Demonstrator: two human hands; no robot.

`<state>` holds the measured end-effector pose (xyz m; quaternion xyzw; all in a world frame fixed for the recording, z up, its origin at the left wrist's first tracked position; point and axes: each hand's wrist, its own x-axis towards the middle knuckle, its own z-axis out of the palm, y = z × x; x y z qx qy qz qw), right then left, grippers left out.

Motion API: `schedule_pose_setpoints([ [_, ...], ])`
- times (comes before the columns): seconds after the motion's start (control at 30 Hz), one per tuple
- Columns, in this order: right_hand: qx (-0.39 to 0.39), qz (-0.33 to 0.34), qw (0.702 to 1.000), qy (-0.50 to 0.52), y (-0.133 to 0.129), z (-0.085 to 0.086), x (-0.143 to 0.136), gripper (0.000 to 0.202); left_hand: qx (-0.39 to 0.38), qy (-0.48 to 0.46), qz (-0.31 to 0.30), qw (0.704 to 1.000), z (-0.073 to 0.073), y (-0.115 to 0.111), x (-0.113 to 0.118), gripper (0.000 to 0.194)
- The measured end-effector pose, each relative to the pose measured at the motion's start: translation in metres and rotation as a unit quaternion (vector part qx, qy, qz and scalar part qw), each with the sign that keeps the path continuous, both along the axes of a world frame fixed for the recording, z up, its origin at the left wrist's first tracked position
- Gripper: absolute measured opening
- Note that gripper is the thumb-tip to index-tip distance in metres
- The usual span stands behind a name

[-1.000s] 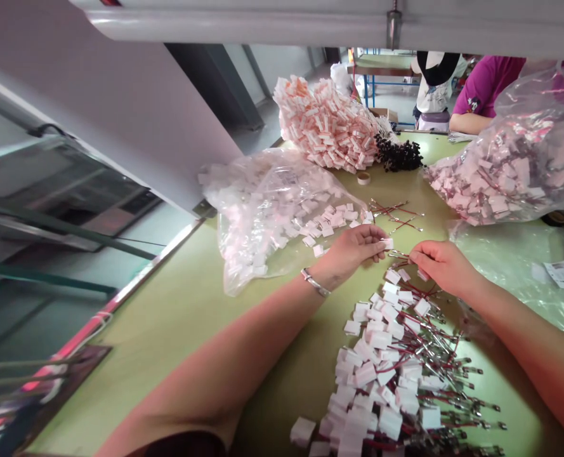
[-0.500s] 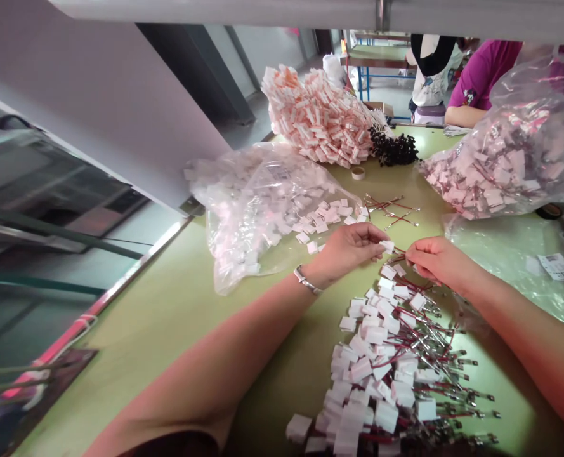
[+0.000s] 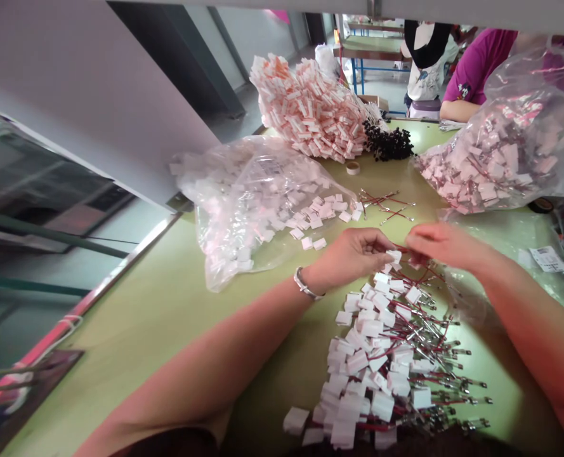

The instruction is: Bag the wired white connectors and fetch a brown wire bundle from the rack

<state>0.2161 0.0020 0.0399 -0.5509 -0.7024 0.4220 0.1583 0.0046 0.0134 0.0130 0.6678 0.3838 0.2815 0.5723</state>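
The left hand (image 3: 353,251) pinches a small white housing (image 3: 394,256) between thumb and fingertips, just above the near pile; the right hand (image 3: 441,244), slightly blurred, is closed on a thin red wire (image 3: 417,252) whose end meets the housing; the two hands are almost touching over the green desk (image 3: 177,304); a bracelet (image 3: 305,285) sits on the left wrist.

Below the hands lies a pile of finished pieces (image 3: 386,355), white housings to the left and red wires with metal ends fanning right; it reaches toward the near edge of the desk.

To the left of the hands an open clear bag (image 3: 248,203) spills loose white housings (image 3: 324,212) onto the desk; beyond the hands a few loose red wires (image 3: 386,206) lie scattered; a small tape roll (image 3: 353,167) stands farther back, beside a black bundle (image 3: 389,143) and a big pink-and-white heap (image 3: 310,108).

On the right a full clear bag (image 3: 500,152) of pinkish pieces rests on the desk; a paper label (image 3: 545,258) lies near it.

At the far end another person in a magenta sleeve (image 3: 476,73) leans an arm on the desk.
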Motion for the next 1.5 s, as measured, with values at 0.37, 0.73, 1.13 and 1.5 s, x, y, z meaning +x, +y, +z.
schedule_pose_setpoints([
  [0.37, 0.2, 0.062, 0.93, -0.301, 0.019, -0.041, -0.013, 0.012, 0.178, 0.191, -0.176, 0.949, 0.054, 0.021, -0.045, 0.021],
  [0.73, 0.268, 0.018, 0.913, -0.309, 0.025, -0.046, -0.006, 0.026, 0.157, 0.519, -0.04, 0.839, 0.032, 0.057, -0.083, 0.025],
  [1.13, 0.164, -0.033, 0.977, -0.133, -0.002, -0.023, -0.012, 0.011, 0.283, 0.441, -0.053, 0.85, 0.009, 0.056, -0.066, 0.025],
  [1.5, 0.167, -0.038, 0.982, -0.077, -0.012, -0.025, -0.022, 0.024, -0.247, -0.14, 0.165, 0.945, -0.008, 0.032, -0.015, 0.007],
])
